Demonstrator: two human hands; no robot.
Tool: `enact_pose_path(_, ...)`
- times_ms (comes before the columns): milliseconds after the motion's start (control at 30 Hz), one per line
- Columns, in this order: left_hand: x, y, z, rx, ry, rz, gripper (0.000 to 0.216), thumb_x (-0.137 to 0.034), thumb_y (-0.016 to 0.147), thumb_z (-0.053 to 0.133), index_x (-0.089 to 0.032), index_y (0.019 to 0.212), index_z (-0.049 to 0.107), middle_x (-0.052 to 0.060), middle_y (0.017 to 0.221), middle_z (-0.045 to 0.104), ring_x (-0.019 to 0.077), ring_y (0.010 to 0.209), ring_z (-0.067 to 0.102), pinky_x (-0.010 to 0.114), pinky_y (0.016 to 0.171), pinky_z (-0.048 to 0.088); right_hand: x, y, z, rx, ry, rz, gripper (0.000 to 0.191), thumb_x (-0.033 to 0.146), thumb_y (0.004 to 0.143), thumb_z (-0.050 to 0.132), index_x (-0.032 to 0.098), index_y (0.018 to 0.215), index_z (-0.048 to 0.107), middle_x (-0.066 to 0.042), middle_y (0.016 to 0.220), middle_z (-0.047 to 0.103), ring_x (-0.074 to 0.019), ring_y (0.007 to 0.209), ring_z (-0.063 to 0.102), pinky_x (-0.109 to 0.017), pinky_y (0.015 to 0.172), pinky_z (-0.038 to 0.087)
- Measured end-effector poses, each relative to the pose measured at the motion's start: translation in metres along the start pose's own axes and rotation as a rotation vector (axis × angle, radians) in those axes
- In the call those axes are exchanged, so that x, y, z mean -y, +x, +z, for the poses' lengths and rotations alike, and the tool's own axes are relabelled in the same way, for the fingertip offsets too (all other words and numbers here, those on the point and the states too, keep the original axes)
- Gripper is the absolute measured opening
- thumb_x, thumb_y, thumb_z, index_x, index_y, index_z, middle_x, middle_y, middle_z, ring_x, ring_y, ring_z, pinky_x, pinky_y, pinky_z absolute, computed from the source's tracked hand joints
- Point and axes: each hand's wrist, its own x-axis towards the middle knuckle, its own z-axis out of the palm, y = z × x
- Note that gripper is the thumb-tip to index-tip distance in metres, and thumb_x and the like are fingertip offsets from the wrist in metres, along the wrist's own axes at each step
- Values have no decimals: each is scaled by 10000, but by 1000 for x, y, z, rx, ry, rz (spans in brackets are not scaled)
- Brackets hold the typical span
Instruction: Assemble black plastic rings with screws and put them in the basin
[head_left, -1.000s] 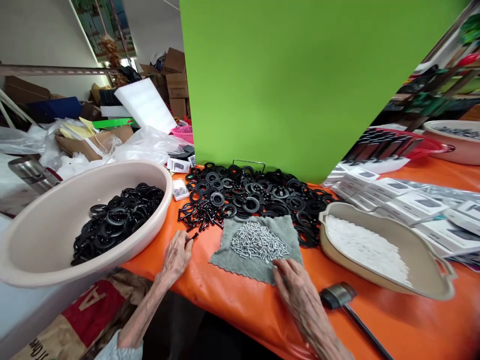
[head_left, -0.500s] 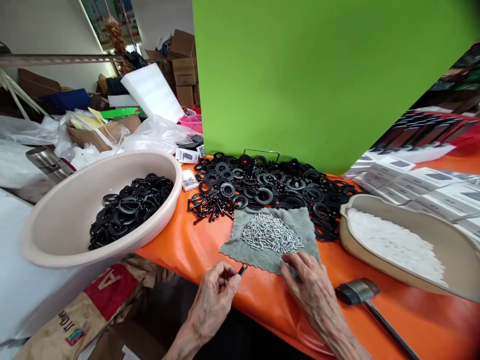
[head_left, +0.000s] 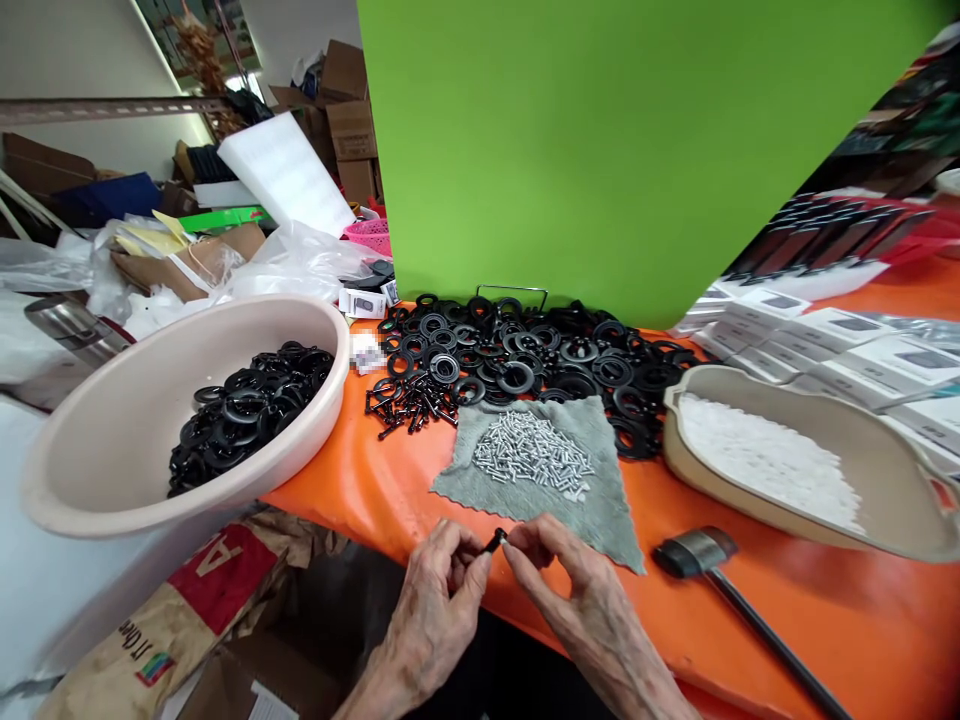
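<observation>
My left hand (head_left: 439, 600) pinches a small black part (head_left: 493, 542) at the table's near edge. My right hand (head_left: 559, 575) meets it fingertip to fingertip, pinched on something tiny, probably a metal pin, against that part. Just beyond my fingers lies a grey cloth (head_left: 600, 500) carrying a heap of small silver pins (head_left: 531, 453). Behind the cloth a pile of small black parts (head_left: 409, 402) and a wide spread of black rings (head_left: 525, 355) cover the orange table (head_left: 750, 560).
A pink basin (head_left: 97, 470) with black rings stands at the left. A beige tray (head_left: 885, 470) of white bits lies at the right, a hammer (head_left: 705, 560) before it. White boxes (head_left: 840, 340) sit behind; a green panel (head_left: 600, 150) blocks the back.
My left hand carried the black part from the pile to the near edge. My right hand left the cloth and came to meet it.
</observation>
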Motion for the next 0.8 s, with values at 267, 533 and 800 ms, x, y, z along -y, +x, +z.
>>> enact_pose_path(267,3,-3,-3,12,82,19,137,-272,895,465,-192,810,536,13,781,564,140,677,518,252,659,436,-3,-3,2,34,70,67,191,312,879,519,216,719,560,32,622,564,-121,564,529,-218,548,451)
enact_pose_path(533,3,-4,1,31,149,30,117,-220,894,440,-195,809,516,20,805,545,153,721,531,270,700,440,-8,-8,9,-13,163,129,211,340,864,520,224,688,530,31,620,521,-127,564,479,-238,549,427)
enact_pose_path(800,0,-3,-3,102,104,2,95,-213,886,451,-199,828,524,-2,801,538,138,718,501,258,717,423,-30,-13,7,90,311,300,285,472,867,522,219,934,637,-27,826,683,-172,753,641,-252,662,518)
